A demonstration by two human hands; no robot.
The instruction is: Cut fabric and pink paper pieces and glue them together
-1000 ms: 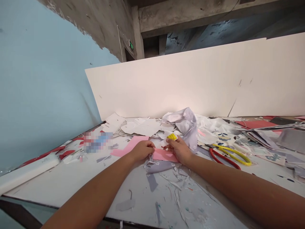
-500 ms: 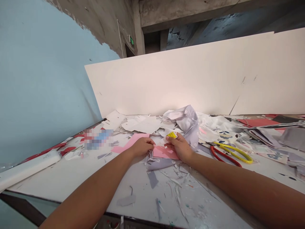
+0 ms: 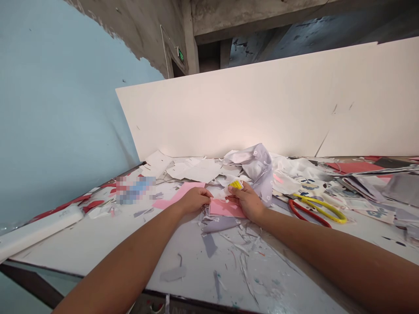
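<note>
My left hand (image 3: 197,199) pinches the upper left corner of a small pink paper piece (image 3: 225,208) between thumb and fingers. Closed around a small white glue bottle (image 3: 235,186) with a yellow label is my right hand (image 3: 246,199). The bottle is tilted, its white tip low over the paper's top edge; whether it touches cannot be made out. Under the pink piece lies lilac flowered paper (image 3: 221,225). A larger pink sheet (image 3: 178,195) lies flat behind my left wrist.
Scissors with red and yellow handles (image 3: 319,209) lie right of my right forearm. Crumpled lilac wrapping (image 3: 262,170) and torn white sheets (image 3: 196,169) pile up behind my hands. Paper scraps litter the table (image 3: 124,244). A white board (image 3: 262,109) stands at the back.
Almost nothing differs. My left hand has shifted very slightly; both hands keep their hold on the pink paper and the glue bottle.
</note>
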